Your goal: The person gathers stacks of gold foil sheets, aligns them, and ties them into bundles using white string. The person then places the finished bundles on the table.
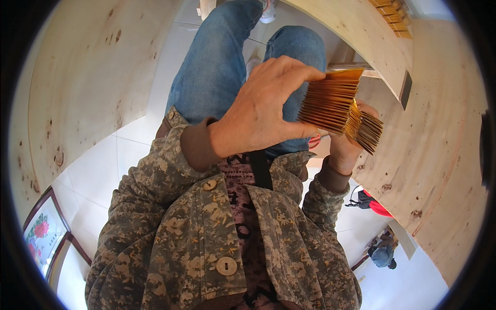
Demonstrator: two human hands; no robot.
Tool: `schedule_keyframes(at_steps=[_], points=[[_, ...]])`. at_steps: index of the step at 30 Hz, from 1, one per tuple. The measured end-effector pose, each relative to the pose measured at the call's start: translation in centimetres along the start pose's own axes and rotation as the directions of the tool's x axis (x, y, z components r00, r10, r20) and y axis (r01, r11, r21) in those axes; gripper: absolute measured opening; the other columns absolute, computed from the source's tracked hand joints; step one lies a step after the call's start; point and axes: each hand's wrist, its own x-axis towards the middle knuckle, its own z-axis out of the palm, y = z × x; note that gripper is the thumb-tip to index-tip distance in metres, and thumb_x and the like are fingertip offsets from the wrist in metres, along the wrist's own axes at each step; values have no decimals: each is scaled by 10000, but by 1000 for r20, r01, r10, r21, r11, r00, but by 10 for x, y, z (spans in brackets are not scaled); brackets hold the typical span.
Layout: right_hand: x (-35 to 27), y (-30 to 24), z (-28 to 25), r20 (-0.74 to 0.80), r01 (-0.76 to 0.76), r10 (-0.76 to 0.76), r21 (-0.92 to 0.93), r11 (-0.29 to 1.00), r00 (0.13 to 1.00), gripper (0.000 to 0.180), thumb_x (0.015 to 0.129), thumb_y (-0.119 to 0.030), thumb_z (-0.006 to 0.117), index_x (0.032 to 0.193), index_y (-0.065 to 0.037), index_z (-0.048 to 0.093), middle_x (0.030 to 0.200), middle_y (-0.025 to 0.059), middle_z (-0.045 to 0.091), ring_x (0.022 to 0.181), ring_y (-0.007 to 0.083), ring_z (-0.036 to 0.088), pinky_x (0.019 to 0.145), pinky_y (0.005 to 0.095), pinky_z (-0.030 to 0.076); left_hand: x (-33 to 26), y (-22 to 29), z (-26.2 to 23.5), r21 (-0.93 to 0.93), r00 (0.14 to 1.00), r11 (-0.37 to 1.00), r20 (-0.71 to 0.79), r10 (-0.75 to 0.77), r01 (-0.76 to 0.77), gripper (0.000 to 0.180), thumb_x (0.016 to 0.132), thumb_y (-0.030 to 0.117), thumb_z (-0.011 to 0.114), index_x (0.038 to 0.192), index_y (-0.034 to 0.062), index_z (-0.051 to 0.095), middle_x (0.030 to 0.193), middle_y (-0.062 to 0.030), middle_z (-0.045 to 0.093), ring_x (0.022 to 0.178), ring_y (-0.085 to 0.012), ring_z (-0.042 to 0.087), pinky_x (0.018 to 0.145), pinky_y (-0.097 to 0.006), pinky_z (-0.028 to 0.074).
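A thick stack of thin golden-brown folded sheets [328, 106] is held up above my lap, its many edges fanned in layers. The stack bends into two parts, the smaller one angled down to the right. My left hand [261, 106] pinches the larger part, with its fingertips at the top edge and its thumb at the lower edge. From behind and below, my right hand [343, 152] supports the stack near the bend. Most of the right hand's fingers are hidden by the sheets.
Similar golden-brown bundles [391, 16] lie on the wooden board at the far right. A pale plywood surface [429, 155] fills the right side, with a dark flat piece [406, 90] at its edge. Another plywood panel [98, 62] stands left. A framed flower picture [45, 237] is at lower left.
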Motion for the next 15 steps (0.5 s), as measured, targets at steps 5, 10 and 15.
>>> schedule_keyframes(at_steps=[5,10,15], points=[[1,-9,1,14,33,-34,32,999,999,612,681,-107,857,1119,-29,436,1148,160,556,1073,248,560,961,377,458,1,5,-2,9,998,998,-6,56,-55,709,607,235,890,1219,83,567,1194,-86,533,1125,-264,520,899,-372,457],[4,-11,0,47,65,-65,19,998,997,596,691,-105,854,1114,-31,440,1134,150,553,1070,239,553,964,368,451,0,7,-3,-21,998,998,-36,51,-52,678,608,223,894,1185,75,570,1181,-91,536,1126,-268,523,918,-377,450],[6,-10,-5,88,40,-34,-68,997,996,637,679,-103,847,1146,-22,423,1152,169,529,1089,254,546,962,383,468,1,3,-1,2,993,995,-70,98,-98,660,599,213,893,1153,62,569,1179,-97,545,1136,-279,525,946,-395,436]])
